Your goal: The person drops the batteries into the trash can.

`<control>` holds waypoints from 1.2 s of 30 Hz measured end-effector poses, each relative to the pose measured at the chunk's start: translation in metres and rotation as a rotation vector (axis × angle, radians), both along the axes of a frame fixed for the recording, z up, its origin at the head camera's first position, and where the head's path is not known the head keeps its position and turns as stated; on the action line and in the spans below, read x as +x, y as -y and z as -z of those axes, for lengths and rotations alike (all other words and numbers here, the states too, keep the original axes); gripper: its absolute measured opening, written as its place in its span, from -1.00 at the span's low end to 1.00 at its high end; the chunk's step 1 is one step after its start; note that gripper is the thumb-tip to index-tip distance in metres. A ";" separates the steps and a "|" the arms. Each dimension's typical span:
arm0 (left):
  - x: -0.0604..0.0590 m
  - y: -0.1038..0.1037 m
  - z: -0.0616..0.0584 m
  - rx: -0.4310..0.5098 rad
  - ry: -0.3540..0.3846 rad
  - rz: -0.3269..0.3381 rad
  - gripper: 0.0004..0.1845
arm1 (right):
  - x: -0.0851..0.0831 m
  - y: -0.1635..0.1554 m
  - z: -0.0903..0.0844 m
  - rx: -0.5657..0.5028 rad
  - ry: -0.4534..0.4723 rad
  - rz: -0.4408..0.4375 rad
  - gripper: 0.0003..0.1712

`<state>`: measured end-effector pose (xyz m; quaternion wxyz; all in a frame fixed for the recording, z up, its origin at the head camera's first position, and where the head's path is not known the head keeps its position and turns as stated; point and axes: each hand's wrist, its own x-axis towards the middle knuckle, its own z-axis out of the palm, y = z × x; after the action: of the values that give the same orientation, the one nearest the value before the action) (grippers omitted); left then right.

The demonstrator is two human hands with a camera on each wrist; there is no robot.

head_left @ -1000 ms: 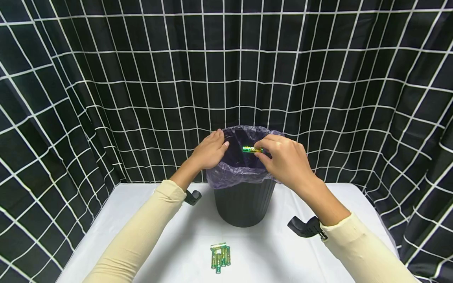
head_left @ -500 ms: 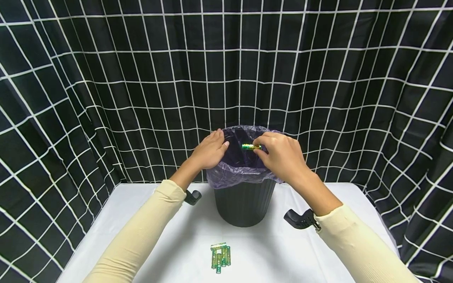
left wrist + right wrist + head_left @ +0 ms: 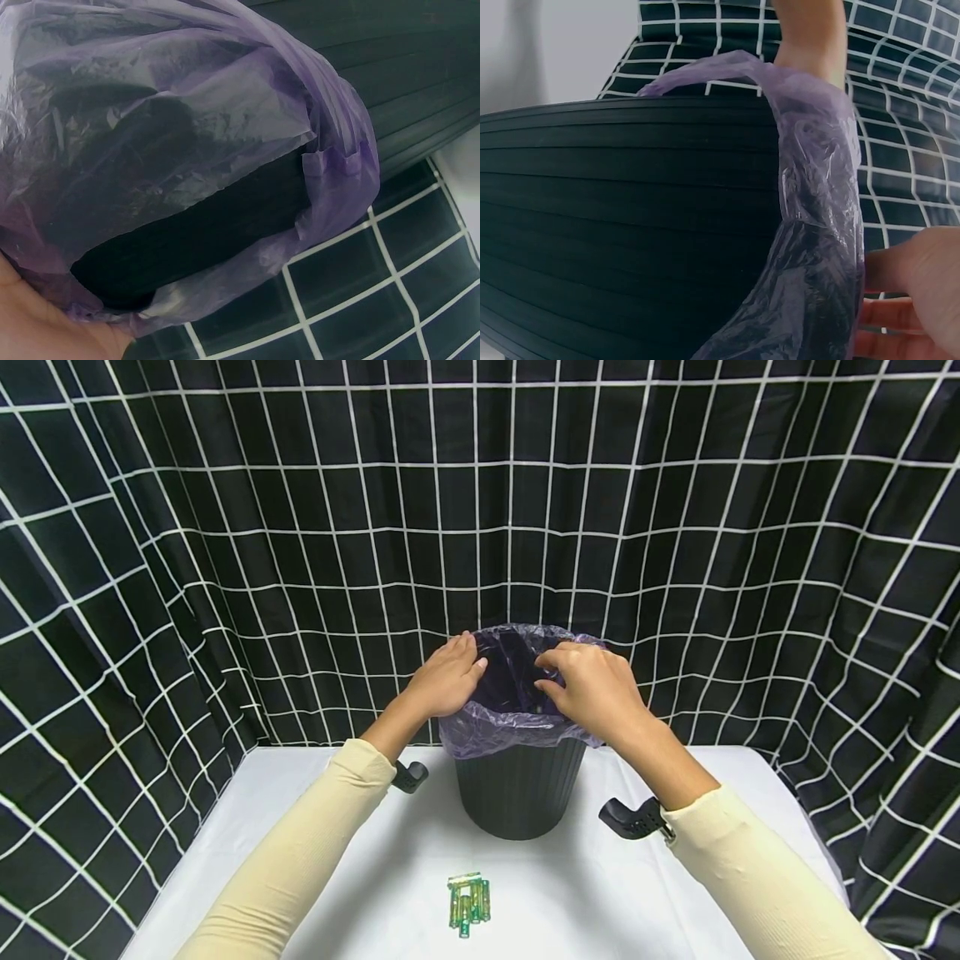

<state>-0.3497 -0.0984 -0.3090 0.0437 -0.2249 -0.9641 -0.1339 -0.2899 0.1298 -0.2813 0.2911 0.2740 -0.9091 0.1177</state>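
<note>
Black curtain cloth [image 3: 225, 527] with a white grid is being hung behind and to both sides of a white table [image 3: 600, 902]. Near the table's far middle a black ribbed bin [image 3: 519, 793] is being stood upright, and a purple bag liner [image 3: 495, 731] is being folded out over its rim. The left hand [image 3: 444, 678] is being rested on the left rim, fingers together and laid nearly straight over the liner. The right hand [image 3: 592, 689] is being held over the right rim, fingers loosely bent and slightly apart, with nothing seen between them. Cream sleeves [image 3: 300, 860] are being worn on both arms. At the near table edge, well apart from the bin, a small cluster of green batteries [image 3: 468, 904] is being left lying.
</note>
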 end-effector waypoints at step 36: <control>-0.001 -0.001 0.000 -0.001 -0.002 -0.011 -0.33 | 0.072 0.005 0.017 -0.088 -0.183 -0.160 -0.79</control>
<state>-0.3503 -0.0974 -0.3091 0.0455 -0.2200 -0.9653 -0.1332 -0.2181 0.1251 -0.2981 0.3742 0.3423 -0.8478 0.1550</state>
